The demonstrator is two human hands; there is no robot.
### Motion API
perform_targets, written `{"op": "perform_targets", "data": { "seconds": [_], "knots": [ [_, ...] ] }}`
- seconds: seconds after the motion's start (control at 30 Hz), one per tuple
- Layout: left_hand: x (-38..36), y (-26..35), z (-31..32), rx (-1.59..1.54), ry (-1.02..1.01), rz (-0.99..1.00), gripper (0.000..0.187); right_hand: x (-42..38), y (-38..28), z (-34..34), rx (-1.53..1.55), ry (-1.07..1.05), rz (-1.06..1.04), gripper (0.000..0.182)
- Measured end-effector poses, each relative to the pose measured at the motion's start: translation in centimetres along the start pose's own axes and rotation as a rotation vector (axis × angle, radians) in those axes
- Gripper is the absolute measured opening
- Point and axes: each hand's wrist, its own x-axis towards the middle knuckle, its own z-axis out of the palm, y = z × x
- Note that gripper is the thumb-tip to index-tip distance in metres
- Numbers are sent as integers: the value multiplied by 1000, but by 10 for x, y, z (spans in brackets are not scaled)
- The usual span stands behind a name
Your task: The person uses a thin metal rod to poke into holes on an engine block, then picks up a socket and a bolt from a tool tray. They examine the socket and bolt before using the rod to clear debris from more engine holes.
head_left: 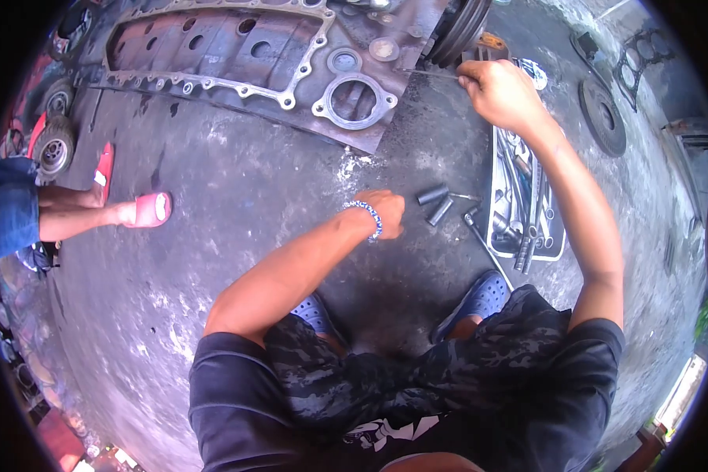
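My right hand (502, 93) is closed on a thin metal rod (433, 74), whose far end reaches the edge of the engine block (236, 110). Whether the rod has a handle is hidden by my fingers. My left hand (387, 212), with a beaded bracelet at the wrist, hangs over the floor with its fingers curled in. Anything inside that fist is hidden. To its right, two dark sockets (433, 195) lie on the floor beside a ratchet-like bar (486, 250). A metal tray (490, 212) of wrenches sits below my right forearm.
Another person's legs (79, 212) in pink slippers stand at the left. Black pulley-like rings (460, 31) stand at the block's right end. A dark disc (602, 116) and a gasket (641, 63) lie at the upper right. Small wheels (55, 149) are at the far left.
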Motion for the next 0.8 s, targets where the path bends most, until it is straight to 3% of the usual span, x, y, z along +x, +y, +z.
{"op": "perform_targets", "data": {
  "seconds": [0.13, 0.23, 0.33, 0.47, 0.63, 0.8],
  "knots": [
    [4, -5, 9, 14, 44, 37, 25, 1, 20, 24, -108, 7, -76, 34],
    [3, -5, 10, 34, 40, 11, 26, -9, 13, 40, -47, -25, -87, 38],
    [4, -7, 10, 25, 18, 46, 27, -13, 46, 78, 111, 8, -101, 39],
    [5, -5, 10, 48, -3, 29, 28, 4, 67, 80, 45, 78, 58, 37],
    [5, -9, 13, 43, -14, 22, 28, -15, 53, 91, 107, 23, -119, 38],
    [2, 2, 4, 57, -29, 21, 27, 2, 45, 72, -27, 29, 9, 39]
  ]
}}
